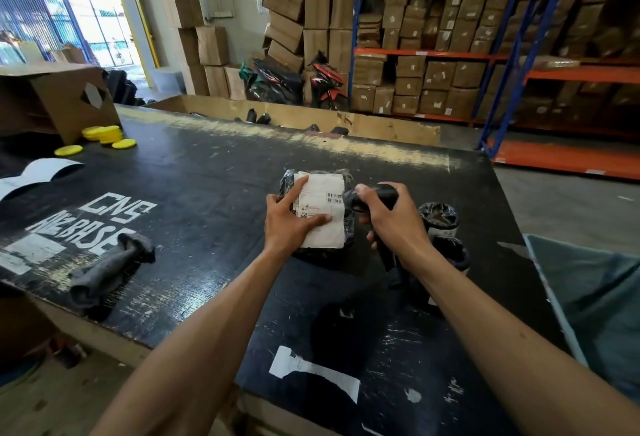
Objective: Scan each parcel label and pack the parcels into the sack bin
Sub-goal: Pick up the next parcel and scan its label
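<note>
A black plastic-wrapped parcel (349, 228) with a white printed label (329, 224) lies on the black table (194, 200). My left hand (289, 219) rests flat on the label, fingers spread, pressing the parcel down. My right hand (388, 214) grips a black handheld scanner (375, 195), its head pointed at the barcodes on the label. Two more black-wrapped parcels (438, 216) stand just right of my right hand, partly hidden by my wrist. The teal sack bin (595, 297) opens at the table's right edge.
A grey rolled cloth (110, 267) lies at the left. Yellow round pads (104, 136) sit beside an open cardboard box (59, 100) at the far left. A plywood crate (298, 119) holding dark items stands behind the table. Shelves of cartons (450, 55) fill the back right.
</note>
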The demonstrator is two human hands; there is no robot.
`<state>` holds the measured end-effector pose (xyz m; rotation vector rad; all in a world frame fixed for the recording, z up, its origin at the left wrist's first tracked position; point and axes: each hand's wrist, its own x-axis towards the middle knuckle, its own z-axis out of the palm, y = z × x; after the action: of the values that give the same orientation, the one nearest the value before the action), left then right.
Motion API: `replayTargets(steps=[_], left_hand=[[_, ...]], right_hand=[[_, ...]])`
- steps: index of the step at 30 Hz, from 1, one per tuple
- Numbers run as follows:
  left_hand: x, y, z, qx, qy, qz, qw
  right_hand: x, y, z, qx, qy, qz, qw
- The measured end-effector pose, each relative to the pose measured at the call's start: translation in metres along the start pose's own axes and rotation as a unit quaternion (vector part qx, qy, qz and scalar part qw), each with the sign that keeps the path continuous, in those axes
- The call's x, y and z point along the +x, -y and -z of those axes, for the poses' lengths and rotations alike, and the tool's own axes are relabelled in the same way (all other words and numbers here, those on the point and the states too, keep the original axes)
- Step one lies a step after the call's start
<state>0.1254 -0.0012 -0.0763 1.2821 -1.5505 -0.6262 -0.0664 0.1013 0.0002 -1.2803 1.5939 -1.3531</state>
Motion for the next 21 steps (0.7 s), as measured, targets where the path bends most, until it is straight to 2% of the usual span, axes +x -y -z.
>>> replayTargets(steps=[3, 7, 12, 21], left_hand=[[0.004, -0.004, 0.001, -0.024, -0.027, 0.026, 0.999], [0.004, -0.013, -0.002, -0.078, -0.061, 0.072, 0.992], [-0.008, -0.017, -0.012, -0.155, -0.046, 0.087, 0.983], [-0.028, -0.029, -0.040, -0.143, 0.004, 0.067, 0.988]], right_hand=[[-0.007, -0.011, 0.003, -0.023, 0.004, -0.021, 1.000], [-0.026, -0.055, 0.002, -0.089, 0.011, -0.090, 0.992], [-0.056, -0.119, -0.004, -0.154, 0.024, -0.165, 0.974], [-0.071, -0.146, -0.001, -0.229, 0.043, -0.195, 0.953]])
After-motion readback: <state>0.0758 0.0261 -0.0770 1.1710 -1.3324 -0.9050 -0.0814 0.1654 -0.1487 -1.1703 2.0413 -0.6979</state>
